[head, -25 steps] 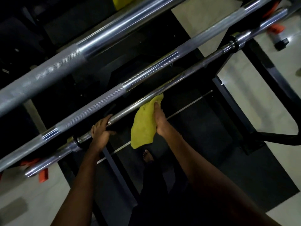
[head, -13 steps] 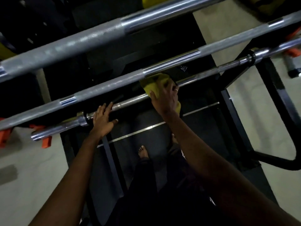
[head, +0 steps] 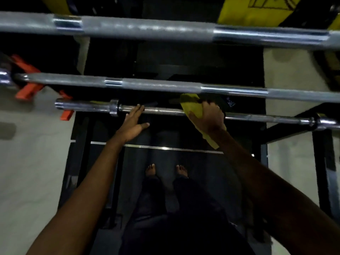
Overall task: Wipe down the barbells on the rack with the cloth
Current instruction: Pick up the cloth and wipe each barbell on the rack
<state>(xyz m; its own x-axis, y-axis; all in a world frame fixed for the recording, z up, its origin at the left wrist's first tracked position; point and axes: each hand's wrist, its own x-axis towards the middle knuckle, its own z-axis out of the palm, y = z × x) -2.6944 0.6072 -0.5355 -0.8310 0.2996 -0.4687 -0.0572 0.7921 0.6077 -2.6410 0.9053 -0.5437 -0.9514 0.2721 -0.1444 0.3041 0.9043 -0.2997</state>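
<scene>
A dim gym, pale floor (head: 27, 162) around a dark mat (head: 202, 172), with orange clips (head: 27, 89) at the left. Three chrome bars run across: the top barbell (head: 147, 28) and middle barbell (head: 73, 80) carry grey knurling, while the nearest barbell (head: 165, 111) is thin and shiny. The left hand (head: 131, 124) rests on it, fingers straight. Further right, the right hand (head: 209, 118) curls its fingers round the yellow cloth (head: 193, 107), wrapped over that bar, left of the black rack (head: 321, 162)

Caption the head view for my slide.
Right hand grips a yellow cloth on the nearest barbell while the open left hand touches it.
</scene>
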